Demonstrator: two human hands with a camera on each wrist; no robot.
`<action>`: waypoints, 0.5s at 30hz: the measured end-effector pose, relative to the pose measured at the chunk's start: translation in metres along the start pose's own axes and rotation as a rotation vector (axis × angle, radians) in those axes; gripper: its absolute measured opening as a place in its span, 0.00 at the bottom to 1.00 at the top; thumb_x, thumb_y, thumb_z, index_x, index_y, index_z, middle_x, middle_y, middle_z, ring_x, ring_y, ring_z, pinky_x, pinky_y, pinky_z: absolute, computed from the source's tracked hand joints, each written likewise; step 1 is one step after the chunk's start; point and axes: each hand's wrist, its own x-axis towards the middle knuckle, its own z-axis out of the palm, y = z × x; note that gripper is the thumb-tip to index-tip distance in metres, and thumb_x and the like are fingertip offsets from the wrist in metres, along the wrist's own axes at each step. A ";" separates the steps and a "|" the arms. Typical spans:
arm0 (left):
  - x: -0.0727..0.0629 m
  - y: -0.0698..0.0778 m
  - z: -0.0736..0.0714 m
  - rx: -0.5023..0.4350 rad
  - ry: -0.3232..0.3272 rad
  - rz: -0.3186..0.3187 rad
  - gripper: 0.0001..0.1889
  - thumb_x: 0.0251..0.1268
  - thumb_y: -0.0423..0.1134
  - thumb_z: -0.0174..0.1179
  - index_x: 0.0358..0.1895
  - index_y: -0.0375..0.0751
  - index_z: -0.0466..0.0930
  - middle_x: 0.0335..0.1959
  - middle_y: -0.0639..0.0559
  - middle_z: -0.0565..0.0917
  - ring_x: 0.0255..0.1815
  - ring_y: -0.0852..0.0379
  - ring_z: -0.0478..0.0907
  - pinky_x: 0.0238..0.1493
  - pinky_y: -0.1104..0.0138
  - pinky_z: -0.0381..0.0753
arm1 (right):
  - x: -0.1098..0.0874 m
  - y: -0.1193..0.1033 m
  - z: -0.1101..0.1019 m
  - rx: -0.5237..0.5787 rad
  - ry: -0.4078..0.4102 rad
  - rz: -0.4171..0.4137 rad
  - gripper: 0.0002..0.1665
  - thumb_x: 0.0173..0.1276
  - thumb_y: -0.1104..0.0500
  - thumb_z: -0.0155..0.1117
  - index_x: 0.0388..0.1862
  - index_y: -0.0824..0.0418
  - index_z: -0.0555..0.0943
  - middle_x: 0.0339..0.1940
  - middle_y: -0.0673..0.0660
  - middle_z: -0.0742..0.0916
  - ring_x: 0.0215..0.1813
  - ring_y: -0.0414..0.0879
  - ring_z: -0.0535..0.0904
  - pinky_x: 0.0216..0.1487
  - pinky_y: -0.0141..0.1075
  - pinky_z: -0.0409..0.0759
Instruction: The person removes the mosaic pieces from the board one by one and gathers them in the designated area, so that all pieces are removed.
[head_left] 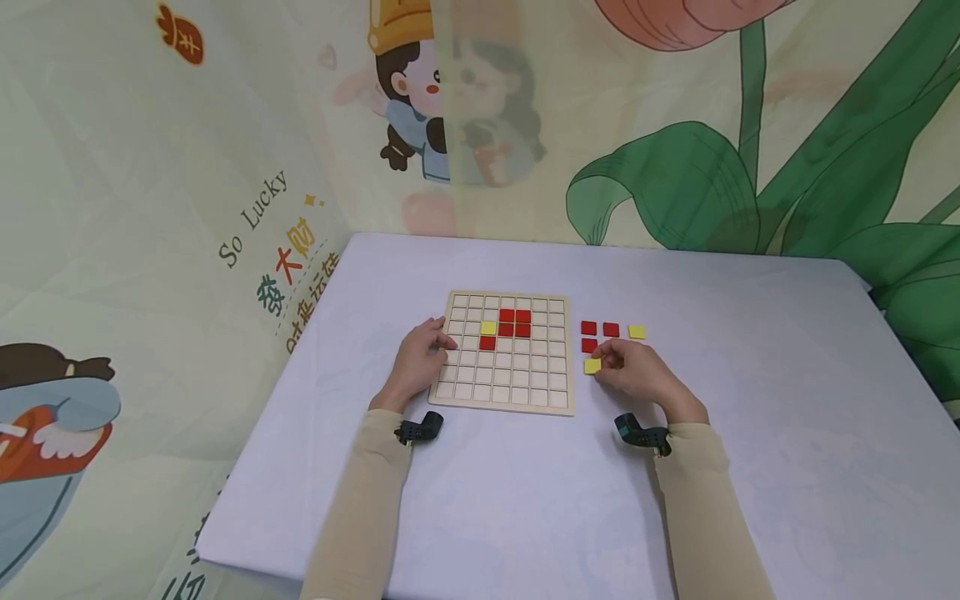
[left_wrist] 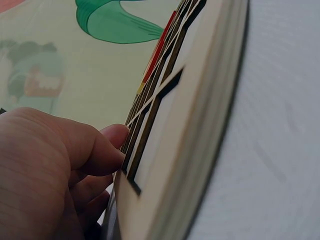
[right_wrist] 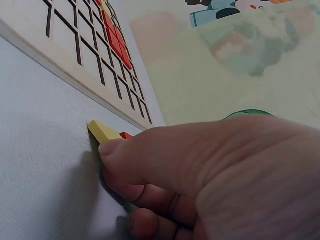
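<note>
Head view: we see the yellow tile right of the board, just on the near side of a red tile. It's thin, plain yellow, square with sides about equal, edges roughly in line with the board's. Right wrist view: we see one corner pointing away from the thumb. Right hand pinches it; left hand touches the board's left edge, fingers bent, and we cannot tell if they grip.
</note>
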 end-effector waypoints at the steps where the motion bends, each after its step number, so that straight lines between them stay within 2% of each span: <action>1: 0.000 0.000 0.000 -0.001 -0.001 0.000 0.10 0.62 0.26 0.53 0.36 0.43 0.82 0.74 0.50 0.65 0.78 0.52 0.51 0.78 0.57 0.49 | 0.000 0.000 0.000 -0.002 0.000 -0.001 0.16 0.63 0.63 0.66 0.50 0.64 0.78 0.36 0.58 0.78 0.42 0.51 0.73 0.36 0.34 0.74; 15: -0.001 0.000 0.000 -0.001 0.000 0.005 0.10 0.62 0.27 0.52 0.36 0.42 0.82 0.74 0.49 0.65 0.78 0.51 0.51 0.78 0.57 0.49 | 0.000 0.002 0.002 0.006 0.021 -0.027 0.16 0.61 0.64 0.67 0.47 0.64 0.77 0.35 0.58 0.79 0.40 0.51 0.73 0.36 0.34 0.75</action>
